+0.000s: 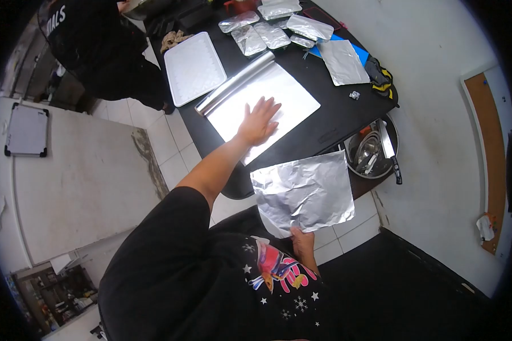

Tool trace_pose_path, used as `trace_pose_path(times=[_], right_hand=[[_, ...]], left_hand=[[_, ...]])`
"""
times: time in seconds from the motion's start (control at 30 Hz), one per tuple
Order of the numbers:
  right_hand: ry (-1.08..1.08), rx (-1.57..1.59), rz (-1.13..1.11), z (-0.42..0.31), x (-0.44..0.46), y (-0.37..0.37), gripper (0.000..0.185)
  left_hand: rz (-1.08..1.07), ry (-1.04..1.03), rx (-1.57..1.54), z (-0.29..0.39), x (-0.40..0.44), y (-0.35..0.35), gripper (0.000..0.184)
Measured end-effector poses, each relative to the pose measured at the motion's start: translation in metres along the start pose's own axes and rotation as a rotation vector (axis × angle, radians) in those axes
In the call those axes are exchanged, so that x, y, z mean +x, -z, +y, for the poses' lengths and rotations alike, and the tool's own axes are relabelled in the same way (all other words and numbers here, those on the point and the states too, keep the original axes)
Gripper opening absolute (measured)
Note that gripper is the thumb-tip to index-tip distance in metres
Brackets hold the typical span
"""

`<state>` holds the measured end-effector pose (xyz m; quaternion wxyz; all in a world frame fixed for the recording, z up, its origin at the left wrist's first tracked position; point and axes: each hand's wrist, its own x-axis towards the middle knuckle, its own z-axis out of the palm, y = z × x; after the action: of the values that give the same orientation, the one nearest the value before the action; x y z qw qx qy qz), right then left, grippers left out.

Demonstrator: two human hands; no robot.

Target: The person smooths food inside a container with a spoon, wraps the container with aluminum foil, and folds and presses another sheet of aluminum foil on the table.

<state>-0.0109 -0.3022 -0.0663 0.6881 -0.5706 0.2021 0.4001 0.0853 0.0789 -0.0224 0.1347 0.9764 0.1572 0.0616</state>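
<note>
My left hand (260,121) lies flat with fingers spread on a sheet of aluminium foil (287,94) pulled out over the black table. The foil roll (236,82) that it comes from rests along the sheet's far left edge. Low in front of my shirt, my right hand (303,243) is closed on the edge of a separate, creased foil sheet (307,190). This sheet hangs at the near side of the table. The fingers behind it are partly hidden.
A white tray (194,69) sits left of the roll. Foil-covered packs (272,35) and a flat foil piece (344,61) lie at the back. A steel bowl (393,162) with utensils and a knife (387,142) stands at right. A person in black (96,51) is at upper left.
</note>
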Motion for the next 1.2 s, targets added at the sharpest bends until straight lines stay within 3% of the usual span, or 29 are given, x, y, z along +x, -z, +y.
trace_pose_path(times=[0.13,0.23,0.37,0.43,0.47,0.57,0.6,0.73,0.83,0.87,0.97,1.0,1.1,1.17,1.2], right_hand=[[0.040,0.111,-0.090,-0.038,-0.015,0.016,0.039],[0.039,0.123,-0.184,-0.084,-0.022,0.032,0.048],[0.017,0.138,-0.250,-0.161,-0.056,0.022,0.052],[0.003,0.124,-0.358,-0.188,-0.068,0.018,0.049],[-0.002,0.053,-0.250,-0.199,-0.077,0.011,0.056],[0.121,0.010,-0.303,-0.224,-0.089,-0.003,0.058],[0.103,-0.013,-0.312,-0.231,-0.090,-0.003,0.060],[0.225,-0.072,-0.436,-0.254,-0.091,-0.024,0.063],[0.236,-0.138,-0.514,-0.274,-0.085,-0.048,0.063],[0.228,-0.161,-0.553,-0.280,-0.078,-0.054,0.061],[0.189,-0.225,-0.589,-0.303,-0.049,-0.075,0.059],[0.157,-0.097,-0.580,-0.309,-0.032,-0.080,0.060],[0.577,-0.596,-0.441,-0.320,0.037,-0.088,0.066],[1.208,-1.255,-0.316,-0.327,0.064,-0.110,0.071],[1.381,-1.274,-0.463,-0.330,0.085,-0.116,0.074]], left_hand=[[0.021,0.020,-0.101,-0.003,-0.001,-0.002,0.055],[0.070,-0.076,-0.129,0.009,-0.007,0.005,0.060],[-0.180,-0.444,-0.215,0.049,-0.026,0.038,0.075],[-0.076,-0.542,-0.459,0.064,-0.037,0.035,0.082],[0.021,-0.580,-0.567,0.069,-0.036,0.025,0.080],[-0.027,-0.666,-0.754,0.080,-0.038,0.050,0.071],[-0.021,-0.695,-0.770,0.078,-0.037,0.056,0.057],[0.140,-0.732,-0.892,0.071,-0.045,0.091,0.042],[0.215,-0.741,-0.736,0.061,-0.046,0.130,0.032],[0.327,-0.735,-0.651,0.061,-0.046,0.145,0.025],[0.396,-0.688,-0.510,0.044,-0.046,0.167,0.024],[0.429,-0.663,-0.457,0.039,-0.046,0.170,0.022],[0.449,-0.535,-0.470,0.023,-0.043,0.151,0.023],[0.413,-0.444,-0.436,0.015,-0.044,0.134,0.024],[0.398,-0.393,-0.443,0.013,-0.045,0.122,0.024]])
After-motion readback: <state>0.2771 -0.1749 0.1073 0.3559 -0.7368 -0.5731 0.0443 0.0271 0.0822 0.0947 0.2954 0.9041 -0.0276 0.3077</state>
